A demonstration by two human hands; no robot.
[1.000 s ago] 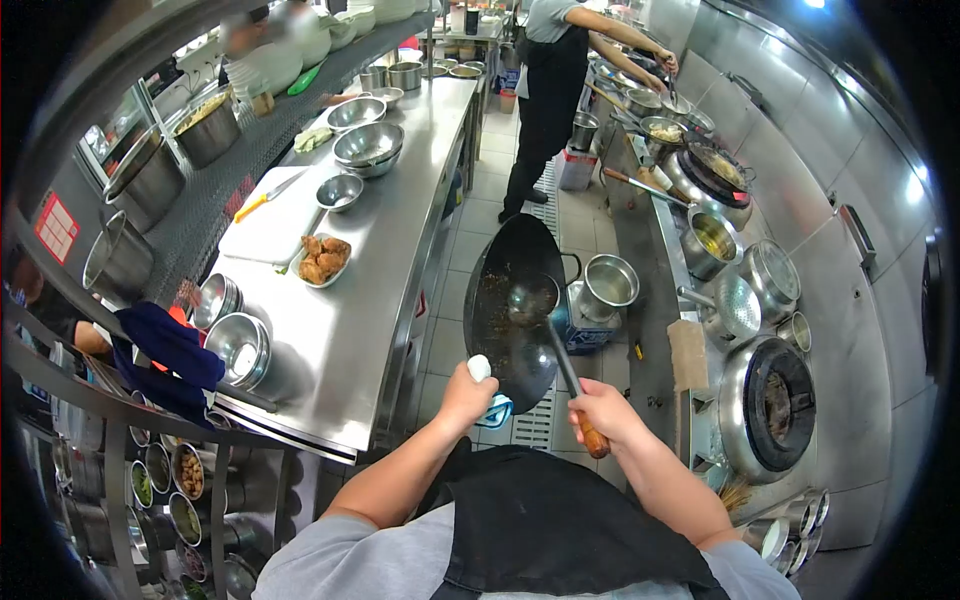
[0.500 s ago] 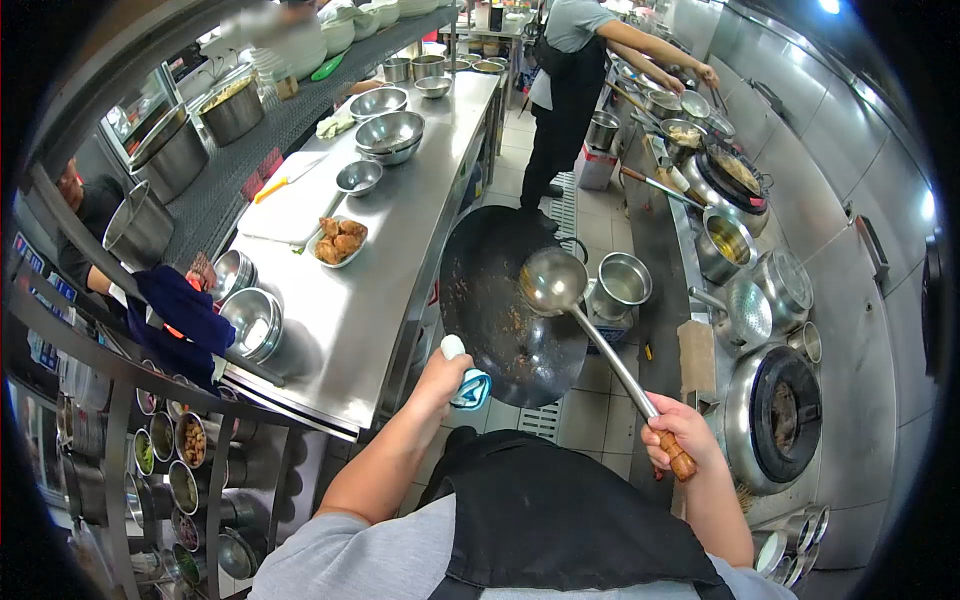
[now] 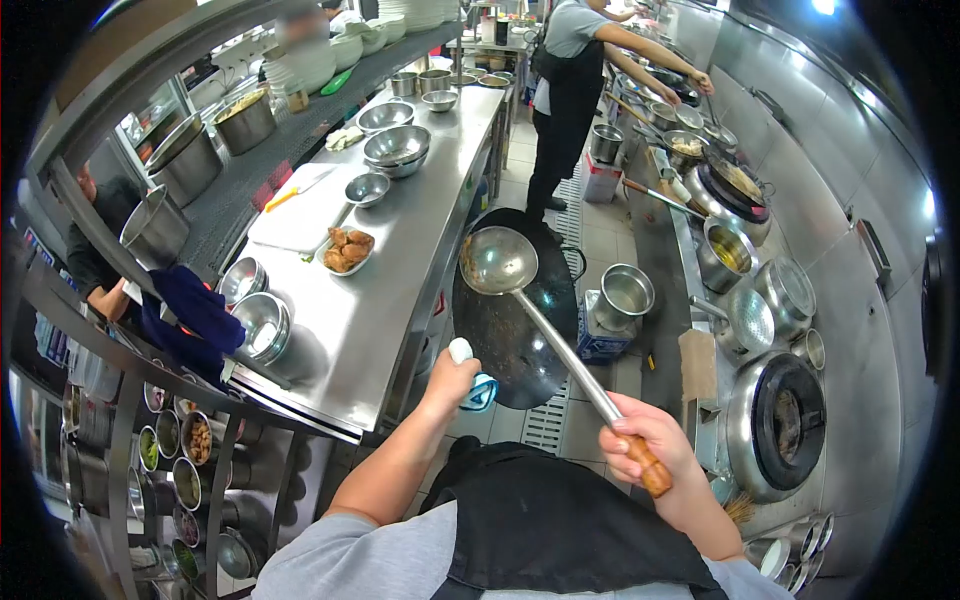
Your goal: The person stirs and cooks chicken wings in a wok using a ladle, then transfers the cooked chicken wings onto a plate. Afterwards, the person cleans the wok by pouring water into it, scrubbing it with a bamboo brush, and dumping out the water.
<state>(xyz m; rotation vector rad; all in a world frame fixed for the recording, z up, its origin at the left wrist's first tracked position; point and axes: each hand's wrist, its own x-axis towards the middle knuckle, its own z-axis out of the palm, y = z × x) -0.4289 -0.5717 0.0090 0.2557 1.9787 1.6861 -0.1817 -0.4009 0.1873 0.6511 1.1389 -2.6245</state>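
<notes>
The left hand [image 3: 455, 381] is clenched round a blue-and-white cloth [image 3: 482, 393] at the near left rim of the wok [image 3: 525, 350] (whether a wok handle lies inside, I cannot tell). The wok is in the aisle, beyond the long right edge of the counter [image 3: 350, 340]. Well apart, the right hand [image 3: 648, 446] grips the ladle [image 3: 565, 350] by its wooden end, the bowl over the wok's far left part.

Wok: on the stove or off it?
Off. The wok is held over the floor by the left hand, with a cloth, between the steel counter and the stove.
</notes>
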